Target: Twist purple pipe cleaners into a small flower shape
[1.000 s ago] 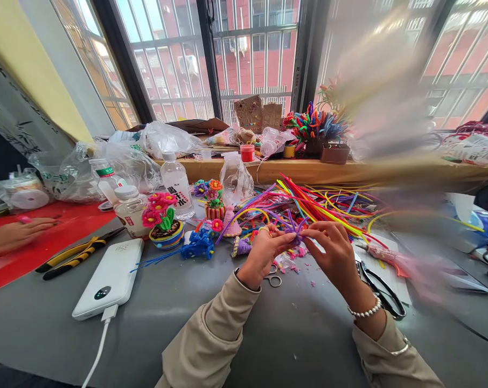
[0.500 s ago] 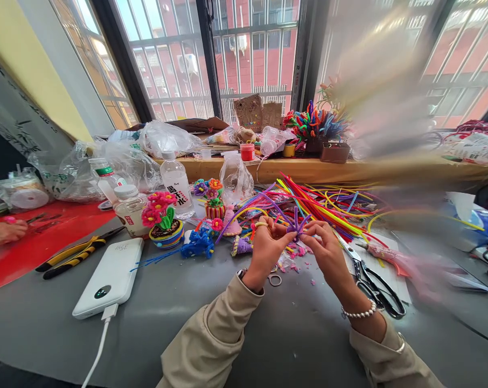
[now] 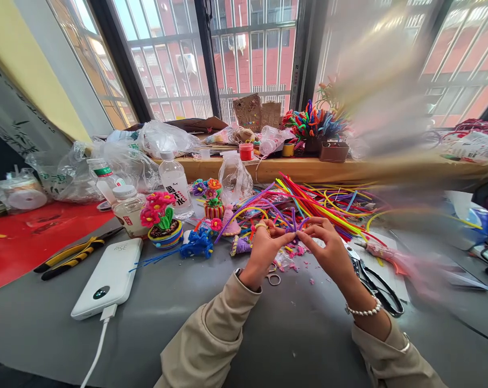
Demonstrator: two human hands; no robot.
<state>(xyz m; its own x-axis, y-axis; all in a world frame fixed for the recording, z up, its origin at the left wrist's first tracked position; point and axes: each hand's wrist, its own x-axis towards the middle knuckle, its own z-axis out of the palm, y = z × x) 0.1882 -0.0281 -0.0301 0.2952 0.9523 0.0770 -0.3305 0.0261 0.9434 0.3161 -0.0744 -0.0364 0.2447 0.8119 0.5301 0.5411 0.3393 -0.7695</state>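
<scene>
Between my two hands is a bundle of purple pipe cleaners [image 3: 294,222], its stems fanning upward from where the fingertips meet. My left hand [image 3: 266,248] pinches it from the left, thumb against the fingers. From the right, my right hand [image 3: 325,245] closes thumb and fingers on it too. Parts of the bundle are hidden behind the fingers. Behind it lies a loose heap of coloured pipe cleaners [image 3: 312,205]. Close to my left hand rests a small purple knitted pot [image 3: 241,246]. Small scissors [image 3: 273,278] lie below the bundle.
Large black-handled scissors [image 3: 379,288] lie right of my right hand. On the left are a white power bank [image 3: 109,277] with a cable, yellow-black pliers [image 3: 76,257], a pink flower pot [image 3: 163,221], a blue pipe-cleaner piece [image 3: 197,243] and bottles [image 3: 175,183]. A blurred translucent shape covers the right side.
My right hand has turned slightly, its fingers closer to the left thumb at the purple bundle. Another person's hand at the far left has gone out of view.
</scene>
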